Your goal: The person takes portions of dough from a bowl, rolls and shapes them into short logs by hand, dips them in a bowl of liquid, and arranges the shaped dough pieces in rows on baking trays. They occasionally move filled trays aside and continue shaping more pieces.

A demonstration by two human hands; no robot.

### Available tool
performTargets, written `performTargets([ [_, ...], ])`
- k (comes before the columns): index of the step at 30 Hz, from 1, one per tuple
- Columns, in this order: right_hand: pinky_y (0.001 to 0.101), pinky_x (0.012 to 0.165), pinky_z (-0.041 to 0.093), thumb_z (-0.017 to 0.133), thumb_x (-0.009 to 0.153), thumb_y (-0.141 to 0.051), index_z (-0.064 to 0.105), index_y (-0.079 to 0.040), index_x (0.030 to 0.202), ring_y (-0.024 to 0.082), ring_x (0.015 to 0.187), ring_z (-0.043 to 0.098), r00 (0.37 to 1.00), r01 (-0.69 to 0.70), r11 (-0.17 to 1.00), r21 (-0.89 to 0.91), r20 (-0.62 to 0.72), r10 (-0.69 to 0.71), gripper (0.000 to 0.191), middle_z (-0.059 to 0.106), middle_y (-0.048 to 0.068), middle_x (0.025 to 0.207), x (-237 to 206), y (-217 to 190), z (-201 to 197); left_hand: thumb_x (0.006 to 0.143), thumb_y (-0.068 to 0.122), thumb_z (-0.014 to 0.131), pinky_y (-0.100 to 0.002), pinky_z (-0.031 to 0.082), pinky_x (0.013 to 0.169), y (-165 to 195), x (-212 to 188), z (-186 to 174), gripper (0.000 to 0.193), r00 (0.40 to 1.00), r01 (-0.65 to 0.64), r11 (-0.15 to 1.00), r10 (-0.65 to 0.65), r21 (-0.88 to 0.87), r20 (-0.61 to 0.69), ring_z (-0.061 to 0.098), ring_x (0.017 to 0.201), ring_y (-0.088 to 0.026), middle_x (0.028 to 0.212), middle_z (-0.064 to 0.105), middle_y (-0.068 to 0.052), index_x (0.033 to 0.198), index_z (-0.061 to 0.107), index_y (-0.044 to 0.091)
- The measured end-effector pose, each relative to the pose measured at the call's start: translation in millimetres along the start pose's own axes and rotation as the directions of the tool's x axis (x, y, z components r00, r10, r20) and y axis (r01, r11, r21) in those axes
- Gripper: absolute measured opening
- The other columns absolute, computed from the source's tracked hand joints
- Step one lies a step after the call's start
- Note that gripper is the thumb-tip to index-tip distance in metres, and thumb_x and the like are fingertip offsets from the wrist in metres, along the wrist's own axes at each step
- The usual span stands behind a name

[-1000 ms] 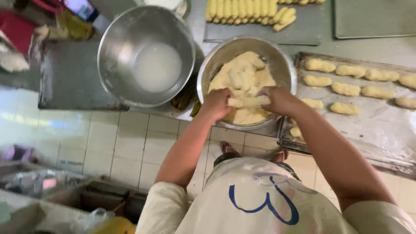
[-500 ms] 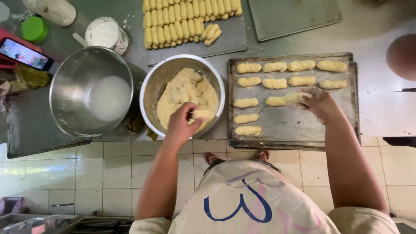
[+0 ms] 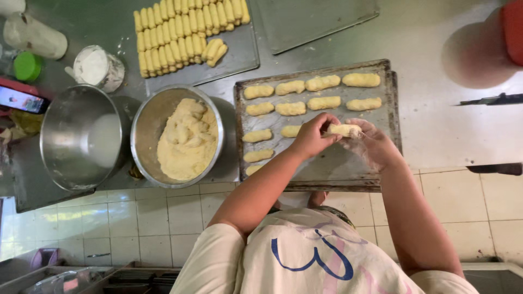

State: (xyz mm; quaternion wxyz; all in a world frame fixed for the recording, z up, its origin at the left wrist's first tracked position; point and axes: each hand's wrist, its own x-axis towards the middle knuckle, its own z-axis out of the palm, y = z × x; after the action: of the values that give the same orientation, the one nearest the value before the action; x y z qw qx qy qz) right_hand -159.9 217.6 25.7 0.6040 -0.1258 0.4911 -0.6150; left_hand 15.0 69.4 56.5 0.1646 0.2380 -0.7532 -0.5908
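2 hands meet over the tray (image 3: 381, 163), pinching 1 dough piece (image 3: 344, 129) between them. The left hand (image 3: 315, 136) closes its fingertips on the piece's left end; the right hand (image 3: 371, 142) cups it from the right and below, fingers curled around it. The piece sits in the gap between both grips, lying roughly level, above the bare lower right part of the tray; whether it touches the metal cannot be told.

On the tray lie shaped pieces in rows: 4 along the top row (image 3: 305, 85), 4 in the next row (image 3: 310, 104), and a few more down the left side (image 3: 258, 146), 1 partly hidden under the left wrist. None lies under the held piece.

Just left of the tray stands a bowl (image 3: 147, 120) with pale yellow dough (image 3: 188, 139) heaped in it. Left of that, touching or nearly so, is a second, bigger bowl (image 3: 60, 141) with a whitish film inside. Beyond the bowls a flat sheet (image 3: 239, 54) carries many thin yellow sticks (image 3: 180, 32) packed side by side. Another sheet (image 3: 316, 19) lies at the top. Near the top left are a tub of white powder (image 3: 97, 68), a green lid (image 3: 26, 65) and a phone (image 3: 22, 99). Below, the person's pale shirt (image 3: 305, 256) fills the lower frame over a tiled floor (image 3: 163, 228).
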Motion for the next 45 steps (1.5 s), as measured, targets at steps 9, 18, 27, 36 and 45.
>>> performTargets([
  [9, 0.0477, 0.107, 0.048, 0.070, 0.094, -0.022, 0.071, -0.010, 0.129, 0.035, 0.122, 0.060, 0.916, -0.171, 0.188, -0.967, -0.226, -0.330, 0.037, 0.064, 0.017, 0.132, 20.1, -10.0, -39.1, 0.088, 0.015, 0.069, -0.047, 0.033, 0.098, -28.8, 5.6, 15.7, 0.011, 0.998, -0.064, 0.536, 0.051, 0.842, 0.043, 0.052, 0.115, -0.022, 0.110, 0.066, 0.005, 0.096, 0.072, 0.022],
  [18, 0.0553, 0.121, 0.020, 0.052, 0.091, -0.055, 0.050, -0.015, 0.155, 0.030, 0.156, 0.029, 0.909, -0.025, -0.672, -0.740, 0.264, -0.324, 0.076, 0.040, 0.013, 0.169, -17.9, 45.4, -19.0, 0.085, 0.030, 0.072, -0.053, 0.036, 0.095, 5.3, -58.1, -34.0, 0.036, 0.960, -0.069, 0.640, 0.252, 0.766, -0.125, 0.050, 0.120, -0.026, 0.124, 0.061, 0.003, 0.120, 0.068, 0.025],
  [27, 0.0526, 0.101, 0.050, 0.067, 0.110, -0.032, 0.060, -0.003, 0.113, 0.042, 0.111, 0.057, 0.820, 0.286, -0.187, -0.940, 0.341, -0.459, 0.029, 0.064, 0.024, 0.122, 67.3, 12.8, 153.5, 0.088, 0.011, 0.065, -0.053, 0.036, 0.098, -30.7, -207.5, -276.0, 0.042, 0.764, 0.487, 0.600, 0.059, 0.635, -0.642, 0.051, 0.122, -0.030, 0.130, 0.063, 0.002, 0.125, 0.070, 0.030],
  [36, 0.0493, 0.102, 0.046, 0.073, 0.073, -0.011, 0.046, -0.010, 0.154, 0.044, 0.120, 0.056, 0.793, 0.606, -0.181, -0.775, 0.572, 0.208, 0.085, 0.061, 0.023, 0.132, 206.3, 124.3, 479.2, 0.076, 0.028, 0.071, -0.059, 0.034, 0.098, -117.6, -195.7, -394.4, 0.040, 0.949, 0.306, 0.346, -0.034, 0.887, -0.314, 0.052, 0.123, -0.027, 0.124, 0.060, 0.000, 0.116, 0.067, 0.024],
  [45, 0.0445, 0.117, 0.048, 0.077, 0.085, -0.018, 0.075, -0.011, 0.121, 0.037, 0.130, 0.060, 0.818, 0.491, -0.268, -0.829, 0.544, -0.184, 0.036, 0.071, 0.016, 0.127, 225.5, 184.2, 444.3, 0.084, 0.025, 0.071, -0.049, 0.037, 0.101, -145.4, -208.5, -433.1, 0.028, 0.917, 0.290, 0.596, 0.051, 0.749, -0.395, 0.060, 0.118, -0.023, 0.111, 0.066, -0.001, 0.111, 0.065, 0.023],
])
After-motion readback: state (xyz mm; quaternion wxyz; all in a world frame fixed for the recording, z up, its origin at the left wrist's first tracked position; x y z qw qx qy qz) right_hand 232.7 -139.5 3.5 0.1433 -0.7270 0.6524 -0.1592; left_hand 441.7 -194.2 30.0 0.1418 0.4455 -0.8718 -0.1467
